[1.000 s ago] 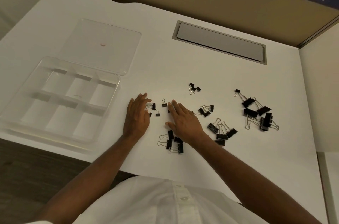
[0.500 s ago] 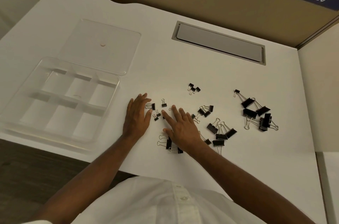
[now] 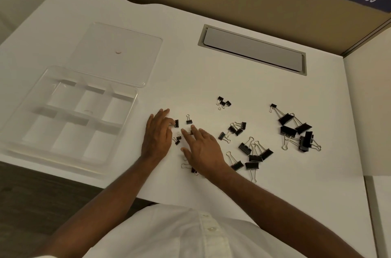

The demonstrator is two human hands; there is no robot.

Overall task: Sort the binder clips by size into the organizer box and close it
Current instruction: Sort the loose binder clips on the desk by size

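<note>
Step in hand: gathering the smallest clips; nothing is in the box yet, so sorting has barely begun.
Left hand [image 3: 157,138]: palm down on the white worktop [image 3: 190,71], fingers straight and loosely spread, fingertips touching one small black binder clip [image 3: 176,123]; no pinch visible.
Right hand [image 3: 204,151]: flat, fingers spread and pointing left toward the tiny black clips [image 3: 177,139] between the two hands; it partly covers further clips under the palm.
Binder clips: loose on the worktop in rough clusters, small ones near the hands, medium black clips with wire handles [image 3: 252,155] to the right, large black clips [image 3: 296,131] farthest right.
Organizer box: clear plastic compartmented tray [image 3: 131,97] at left, all compartments bare, its clear flat lid [image 3: 118,42] lying just behind it.
Next move: probably pinching or sweeping the tiny clips together, then carrying them left to one compartment; they are small and scatter easily.
</note>
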